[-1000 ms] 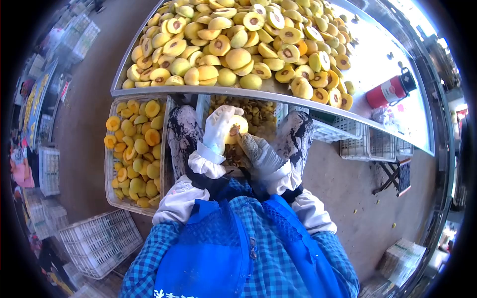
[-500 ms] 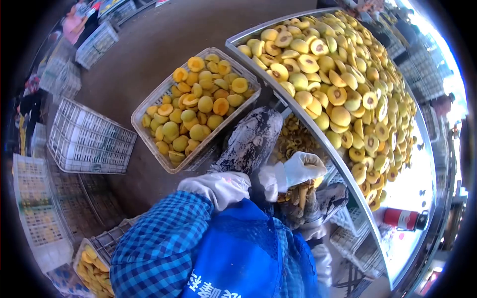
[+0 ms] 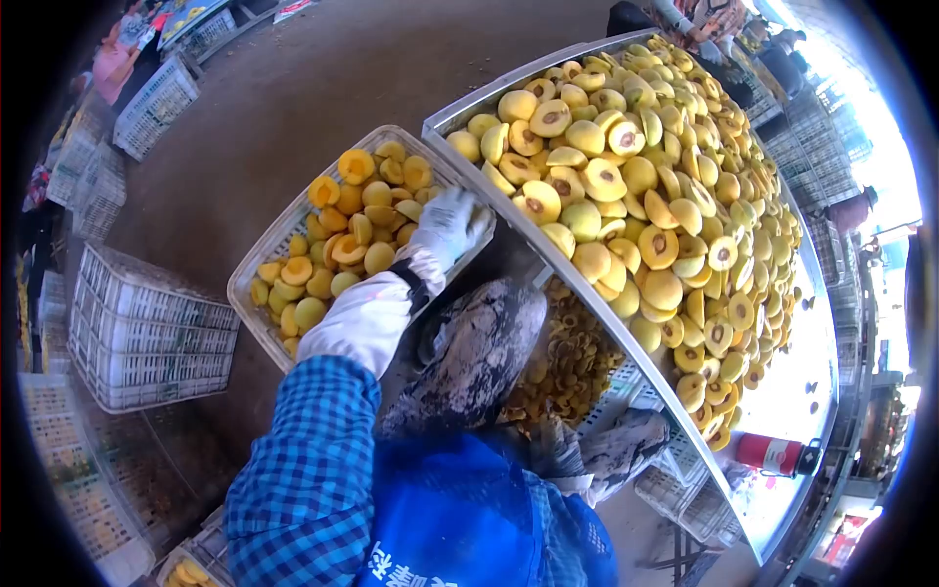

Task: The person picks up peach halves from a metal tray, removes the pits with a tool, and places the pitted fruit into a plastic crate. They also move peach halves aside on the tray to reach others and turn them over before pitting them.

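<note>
My left hand (image 3: 450, 227), in a whitish glove, is over the right edge of a white plastic crate (image 3: 256, 331) of yellow peach halves (image 3: 320, 284). Motion blurs its fingers, so whether they hold anything does not show. Low by my lap is my right hand (image 3: 559, 452), in a darker, stained glove; its fingers are not clear. To the right, a metal-rimmed table (image 3: 587, 284) bears a large heap of peach halves (image 3: 660, 245), many with brown pits or pit marks in the cut faces. Brownish scraps (image 3: 562, 367) lie piled below the rim, between my knees.
A red flask (image 3: 768, 454) lies on the table's near right end. An upturned-looking white crate (image 3: 147, 328) stands at the left, more crates (image 3: 156, 106) behind it. Another crate of peach pieces (image 3: 191, 567) is at the lower left. Co-workers (image 3: 115, 64) are in the background.
My left hand has moved from beside the right hand, near the scraps, up and left to the peach crate. My right hand has shifted slightly left and down. The view has turned somewhat.
</note>
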`<state>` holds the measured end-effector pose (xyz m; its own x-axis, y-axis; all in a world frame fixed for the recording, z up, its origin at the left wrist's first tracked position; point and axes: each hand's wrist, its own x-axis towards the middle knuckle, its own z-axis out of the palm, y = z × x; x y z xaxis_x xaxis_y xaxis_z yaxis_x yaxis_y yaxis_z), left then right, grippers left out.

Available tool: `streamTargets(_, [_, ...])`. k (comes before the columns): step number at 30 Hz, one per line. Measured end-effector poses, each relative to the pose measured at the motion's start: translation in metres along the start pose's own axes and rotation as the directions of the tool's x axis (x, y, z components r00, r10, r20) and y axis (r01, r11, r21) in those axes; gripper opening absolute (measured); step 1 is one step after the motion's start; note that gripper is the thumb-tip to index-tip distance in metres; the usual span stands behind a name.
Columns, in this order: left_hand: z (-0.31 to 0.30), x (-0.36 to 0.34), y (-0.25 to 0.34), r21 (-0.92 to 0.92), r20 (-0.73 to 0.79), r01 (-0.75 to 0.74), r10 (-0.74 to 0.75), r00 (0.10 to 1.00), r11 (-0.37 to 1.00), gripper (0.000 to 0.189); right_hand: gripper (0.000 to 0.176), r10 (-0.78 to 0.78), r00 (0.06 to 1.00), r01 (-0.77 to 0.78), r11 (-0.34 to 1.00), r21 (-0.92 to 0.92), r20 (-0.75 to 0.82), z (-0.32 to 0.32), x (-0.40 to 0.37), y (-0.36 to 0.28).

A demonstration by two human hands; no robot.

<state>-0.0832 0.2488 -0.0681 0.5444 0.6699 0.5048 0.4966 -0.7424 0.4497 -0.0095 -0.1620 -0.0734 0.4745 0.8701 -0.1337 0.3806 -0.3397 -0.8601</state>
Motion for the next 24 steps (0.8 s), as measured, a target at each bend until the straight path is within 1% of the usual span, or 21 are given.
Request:
streamTargets(1, [0.016, 0.001, -0.013, 0.041, 0.241, -0.059, 0.047, 0.969, 0.997, 0.04, 0.027, 0.006, 1.0, -0.006, 1.0, 0.014, -0.016, 0.004, 0.006, -0.01])
streamTargets(3, [0.083, -0.038, -0.043, 0.241, 0.274, -0.237, 0.168, 0.947, 0.941, 0.047, 0.023, 0.081, 0.995, -0.073, 0.991, -0.114, 0.066, -0.001, 0.011, -0.017])
streamTargets(4, [0.09, -0.04, -0.047, 0.274, 0.438, -0.207, 0.069, 0.896, 0.939, 0.054, 0.022, 0.093, 0.993, -0.078, 0.982, -0.174, 0.079, -0.001, 0.013, -0.013])
streamTargets(5, [0.087, -0.04, -0.045, 0.227, 0.491, -0.219, 0.083, 0.867, 0.949, 0.054, 0.021, 0.105, 0.99, -0.081, 0.969, -0.234, 0.091, -0.001, 0.014, -0.009])
streamTargets(6, [0.075, -0.04, -0.04, 0.188, 0.544, -0.216, 0.082, 0.835, 0.958, 0.055, 0.022, -0.054, 0.985, 0.127, 0.866, -0.484, 0.163, -0.002, 0.01, -0.004])
streamTargets(7, [0.065, -0.031, -0.042, 0.172, 0.574, -0.214, 0.079, 0.815, 0.962, 0.056, 0.023, -0.227, 0.934, 0.355, 0.658, -0.663, 0.275, -0.001, 0.02, 0.004])
streamTargets(8, [0.067, -0.03, -0.042, 0.121, 0.578, -0.067, -0.015, 0.816, 0.99, 0.059, 0.024, -0.262, 0.917, 0.4, 0.626, -0.669, 0.302, 0.0, 0.023, 0.017])
streamTargets(9, [0.05, -0.024, -0.037, 0.057, 0.616, -0.025, -0.015, 0.788, 0.998, 0.063, 0.025, -0.296, 0.897, 0.442, 0.592, -0.674, 0.329, 0.001, 0.027, 0.029])
streamTargets(10, [0.029, -0.027, -0.035, 0.032, 0.467, 0.041, -0.051, 0.883, 0.999, 0.061, 0.025, -0.362, 0.875, 0.479, 0.547, -0.687, 0.321, -0.001, 0.034, 0.039])
streamTargets(11, [0.01, -0.04, -0.032, -0.009, 0.318, 0.106, -0.098, 0.943, 0.994, 0.06, 0.026, -0.333, 0.903, 0.427, 0.635, -0.644, 0.271, -0.004, 0.029, 0.049])
streamTargets(12, [-0.013, -0.06, -0.045, 0.05, 0.035, 0.074, -0.075, 0.997, 0.996, 0.05, 0.026, -0.253, 0.944, 0.329, 0.76, -0.561, 0.211, -0.004, 0.034, 0.044])
streamTargets(13, [-0.064, -0.066, -0.05, -0.057, -0.159, 0.087, -0.095, 0.983, 0.995, 0.041, 0.027, -0.106, 0.984, 0.157, 0.896, -0.416, 0.142, -0.002, 0.039, 0.037])
streamTargets(14, [-0.105, -0.091, -0.062, 0.053, -0.246, 0.19, -0.171, 0.954, 0.98, 0.036, 0.028, 0.048, 0.996, -0.027, 0.966, -0.256, 0.079, 0.0, 0.045, 0.029])
streamTargets(15, [-0.137, -0.123, -0.073, 0.041, -0.353, 0.348, -0.313, 0.882, 0.936, 0.035, 0.029, 0.158, 0.986, -0.15, 0.98, -0.131, 0.048, 0.002, 0.051, 0.023])
streamTargets(16, [-0.167, -0.159, -0.09, 0.07, -0.433, 0.557, -0.478, 0.764, 0.827, 0.033, 0.03, 0.248, 0.969, -0.248, 0.969, -0.023, 0.007, 0.003, 0.06, 0.017])
streamTargets(17, [-0.192, -0.193, -0.108, 0.106, -0.49, 0.688, -0.564, 0.665, 0.718, 0.041, 0.031, 0.286, 0.958, -0.285, 0.958, 0.029, -0.009, 0.005, 0.065, 0.013])
streamTargets(19, [-0.187, -0.292, -0.169, 0.041, -0.571, 0.931, -0.756, 0.32, 0.363, 0.051, 0.032, 0.335, 0.942, -0.331, 0.938, 0.097, -0.025, 0.01, 0.073, 0.005])
streamTargets(20, [-0.194, -0.295, -0.156, -0.288, -0.372, 0.943, -0.927, 0.049, 0.166, 0.057, 0.033, 0.361, 0.932, -0.355, 0.926, 0.125, -0.028, 0.012, 0.071, -0.001])
streamTargets(21, [-0.196, -0.292, -0.142, -0.537, -0.073, 0.837, -0.983, -0.169, -0.104, 0.062, 0.034, 0.391, 0.92, -0.383, 0.911, 0.152, -0.029, 0.015, 0.07, -0.008])
streamTargets(23, [-0.186, -0.284, -0.114, -0.7, 0.116, 0.699, -0.989, -0.088, -0.145, 0.062, 0.036, 0.481, 0.877, -0.467, 0.859, 0.209, -0.017, 0.02, 0.068, -0.023])
streamTargets(24, [-0.182, -0.287, -0.117, -0.722, 0.167, 0.669, -0.983, -0.075, -0.174, 0.057, 0.037, 0.537, 0.843, -0.52, 0.82, 0.24, -0.01, 0.022, 0.065, -0.031])
